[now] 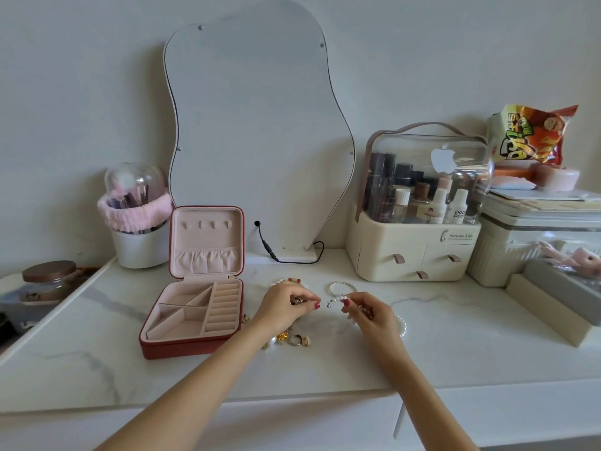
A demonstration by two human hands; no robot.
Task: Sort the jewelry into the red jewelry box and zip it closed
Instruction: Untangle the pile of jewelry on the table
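Note:
The red jewelry box (182, 348) lies open on the white marble table, its pink lid upright and its compartments bare. To its right my left hand (286, 305) curls its fingers round a small dark, gold-flecked jewelry piece (298, 301). My right hand (369, 315) pinches a pearl earring (338, 299) with a silver drop. A thin silver bangle (341, 285) lies just behind the right hand. A pearl bracelet (402, 327) peeks out beside the right wrist. Rings and gold bits (292, 339) lie under my left forearm. A beaded bracelet (292, 280) sits behind the left hand.
A wavy mirror (257, 125) with a black cable stands behind. A cosmetics organizer (416, 252) with drawers is at the right, beside storage boxes (533, 242) and a snack bag (530, 135). A brush holder (140, 242) stands left of the box lid. The table's front edge (292, 398) is near.

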